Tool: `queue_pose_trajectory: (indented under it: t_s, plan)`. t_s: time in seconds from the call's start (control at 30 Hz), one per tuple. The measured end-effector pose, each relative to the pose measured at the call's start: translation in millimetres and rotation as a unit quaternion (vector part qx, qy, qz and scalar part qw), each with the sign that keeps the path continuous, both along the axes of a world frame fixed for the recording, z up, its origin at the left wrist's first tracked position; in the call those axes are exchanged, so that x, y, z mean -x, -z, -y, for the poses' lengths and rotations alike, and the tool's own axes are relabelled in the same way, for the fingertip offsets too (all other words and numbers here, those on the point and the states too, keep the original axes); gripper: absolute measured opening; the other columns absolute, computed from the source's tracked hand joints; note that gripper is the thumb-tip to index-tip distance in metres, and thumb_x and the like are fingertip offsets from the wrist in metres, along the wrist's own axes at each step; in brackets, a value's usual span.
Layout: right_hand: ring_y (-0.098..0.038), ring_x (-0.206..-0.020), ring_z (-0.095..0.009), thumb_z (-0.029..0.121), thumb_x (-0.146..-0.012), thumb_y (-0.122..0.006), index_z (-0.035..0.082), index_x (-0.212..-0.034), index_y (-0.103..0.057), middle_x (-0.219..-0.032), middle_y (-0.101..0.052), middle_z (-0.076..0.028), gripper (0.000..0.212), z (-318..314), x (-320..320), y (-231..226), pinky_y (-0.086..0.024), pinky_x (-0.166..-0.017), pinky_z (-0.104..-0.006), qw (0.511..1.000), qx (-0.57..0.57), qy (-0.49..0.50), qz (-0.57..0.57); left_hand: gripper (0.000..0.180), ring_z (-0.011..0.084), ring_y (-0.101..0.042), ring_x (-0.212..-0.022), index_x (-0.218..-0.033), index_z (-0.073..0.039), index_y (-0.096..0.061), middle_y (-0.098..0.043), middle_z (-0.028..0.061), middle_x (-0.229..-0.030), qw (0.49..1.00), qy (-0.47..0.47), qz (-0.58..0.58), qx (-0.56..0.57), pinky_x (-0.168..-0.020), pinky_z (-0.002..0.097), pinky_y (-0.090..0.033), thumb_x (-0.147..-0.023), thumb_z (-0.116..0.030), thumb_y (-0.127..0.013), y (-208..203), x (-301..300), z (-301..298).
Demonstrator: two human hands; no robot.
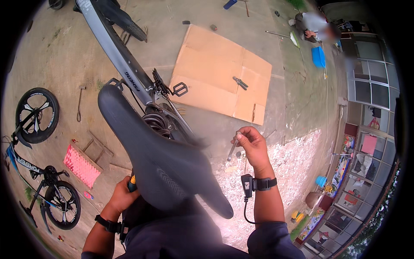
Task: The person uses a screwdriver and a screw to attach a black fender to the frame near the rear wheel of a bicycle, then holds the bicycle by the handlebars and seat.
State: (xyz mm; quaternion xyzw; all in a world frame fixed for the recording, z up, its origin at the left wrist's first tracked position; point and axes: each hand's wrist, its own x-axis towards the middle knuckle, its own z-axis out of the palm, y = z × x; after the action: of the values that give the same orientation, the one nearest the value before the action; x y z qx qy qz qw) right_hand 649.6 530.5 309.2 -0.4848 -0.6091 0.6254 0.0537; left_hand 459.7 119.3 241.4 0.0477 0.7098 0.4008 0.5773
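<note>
A bicycle's black saddle (151,159) fills the middle, with the grey frame (114,54) running away to the upper left. My right hand (253,144) is closed at the right of the saddle, pinching a small metal wrench (231,152) that points downward. On the saddle's left side my left hand (122,196) is closed around a black and orange handle (132,183); the rest of that tool is hidden. A coiled black cable (157,124) sits under the saddle, near the pedal (180,89).
A flattened cardboard sheet (211,71) with pliers (240,83) on it lies beyond. To the left are a pink-woven stool (82,165), a long-handled tool (79,103) and another bicycle (43,170). A person (315,26) crouches at the far right near a blue bin (318,57).
</note>
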Motion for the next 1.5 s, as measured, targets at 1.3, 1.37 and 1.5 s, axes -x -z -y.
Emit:
queue_pose_trajectory:
  t_s: [1.3, 1.37, 1.5]
  plan:
    - [-0.070, -0.091, -0.015, 0.012, -0.099, -0.065, 0.002, -0.126, -0.057, -0.102, -0.070, -0.008, 0.030, 424.3, -8.5, 28.3, -0.055, -0.075, -0.0274, 0.950, 0.211, -0.231, 0.003, 0.021, 0.0069, -0.058, -0.072, -0.110, -0.003, -0.063, -0.062, 0.0001, -0.084, 0.974, -0.127, 0.174, -0.064, -0.066, 0.0248, -0.050, -0.092, -0.008, -0.073, -29.6, -121.3, 241.6]
    - [-0.070, -0.098, -0.019, 0.012, -0.096, -0.068, 0.001, -0.124, -0.058, -0.108, -0.069, -0.011, 0.032, 408.3, -10.3, 17.0, -0.055, -0.079, -0.0296, 0.950, 0.074, -0.300, 0.035, 0.020, 0.0065, -0.058, -0.071, -0.108, -0.003, -0.063, -0.062, -0.0002, -0.084, 0.975, -0.138, 0.164, -0.059, -0.066, 0.0245, -0.049, -0.092, -0.009, -0.073, -10.1, -131.2, 247.4]
    - [-0.065, -0.098, -0.028, 0.015, -0.085, -0.079, 0.002, -0.126, -0.058, -0.108, -0.064, -0.015, 0.048, 358.1, -52.2, 18.5, -0.054, -0.082, -0.0362, 0.806, -0.408, -0.421, 0.081, 0.020, 0.0057, -0.057, -0.071, -0.108, -0.004, -0.063, -0.062, -0.0010, -0.081, 0.963, -0.213, 0.156, -0.047, -0.066, 0.0245, -0.049, -0.092, -0.012, -0.073, 28.5, -153.3, 261.9]
